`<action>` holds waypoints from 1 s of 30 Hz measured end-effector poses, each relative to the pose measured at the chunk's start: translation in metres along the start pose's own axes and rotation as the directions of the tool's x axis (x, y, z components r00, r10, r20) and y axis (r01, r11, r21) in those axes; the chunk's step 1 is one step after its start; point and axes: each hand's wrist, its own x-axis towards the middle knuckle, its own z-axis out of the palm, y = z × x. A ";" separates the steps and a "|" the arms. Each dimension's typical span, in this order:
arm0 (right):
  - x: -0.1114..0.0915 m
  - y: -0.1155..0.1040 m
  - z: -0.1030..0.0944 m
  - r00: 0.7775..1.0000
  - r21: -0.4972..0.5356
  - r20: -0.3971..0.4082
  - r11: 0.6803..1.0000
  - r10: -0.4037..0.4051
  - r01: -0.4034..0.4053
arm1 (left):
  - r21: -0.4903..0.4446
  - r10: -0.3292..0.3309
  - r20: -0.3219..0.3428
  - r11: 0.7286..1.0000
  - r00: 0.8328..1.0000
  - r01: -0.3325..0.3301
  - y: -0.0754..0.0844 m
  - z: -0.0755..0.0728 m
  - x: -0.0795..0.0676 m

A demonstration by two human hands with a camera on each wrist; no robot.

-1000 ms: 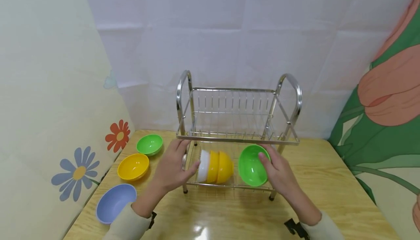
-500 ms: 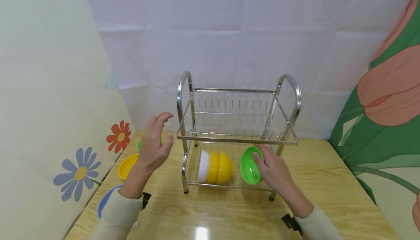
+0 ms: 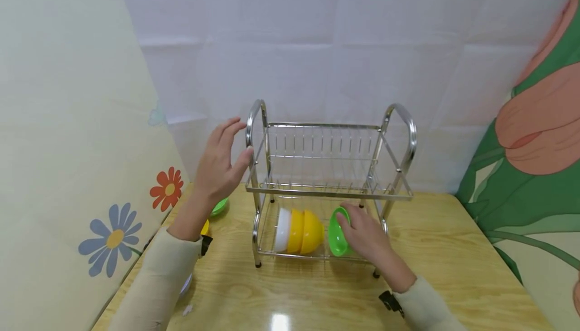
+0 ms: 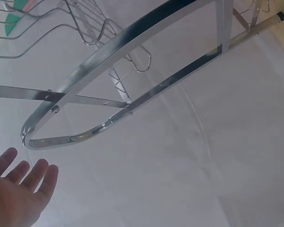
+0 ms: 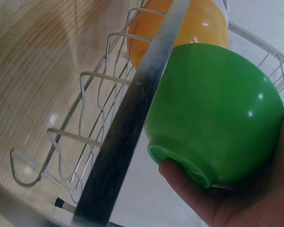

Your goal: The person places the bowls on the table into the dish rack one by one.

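Observation:
My right hand [image 3: 366, 233] holds a green bowl [image 3: 336, 235] by its side inside the lower tier of a metal dish rack [image 3: 328, 194]. The bowl is tipped on edge, its opening facing left. In the right wrist view, my thumb lies by the foot ring of the green bowl [image 5: 217, 109]. Left of it, two yellow bowls [image 3: 312, 233] and a white bowl [image 3: 283, 230] stand nested on their sides. My left hand [image 3: 222, 160] is raised beside the rack's left upright, fingers spread and holding nothing. The left wrist view has its fingertips apart from the rack's curved frame [image 4: 75, 139].
Behind my left forearm, a green bowl [image 3: 220, 206], a yellow bowl [image 3: 205, 228] and a blue bowl [image 3: 186, 284] are mostly hidden on the wooden table [image 3: 453, 265]. A white cloth [image 3: 294, 44] hangs behind the rack. The rack's front upper rail passes above my right hand.
My left hand has risen from beside the lower tier to the rack's upper left side. My right hand has moved left with the green bowl, turning it more on edge, closer to the yellow bowls.

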 end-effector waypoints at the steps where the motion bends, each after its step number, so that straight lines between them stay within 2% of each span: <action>1: 0.001 0.000 0.001 1.000 -0.002 0.004 1.000 0.000 0.000 | 0.002 0.002 0.007 1.000 1.000 -0.002 0.001 0.000 0.004; 7: 0.007 -0.002 0.007 0.999 -0.006 0.046 1.000 0.019 -0.019 | 0.019 -0.004 0.053 1.000 0.999 0.003 0.000 0.004 0.023; 15: 0.008 -0.006 0.011 0.994 -0.018 0.096 0.999 0.044 -0.042 | 0.000 -0.029 0.055 1.000 0.998 0.029 -0.006 0.011 0.040; 22: 0.010 -0.010 0.018 0.994 -0.083 0.093 0.996 0.049 -0.041 | 0.008 -0.069 0.088 0.998 0.994 0.069 -0.005 0.016 0.050; 30: 0.012 -0.015 0.020 0.991 -0.079 0.119 0.995 0.063 -0.054 | 0.018 -0.096 0.120 0.995 0.988 0.095 -0.006 0.021 0.056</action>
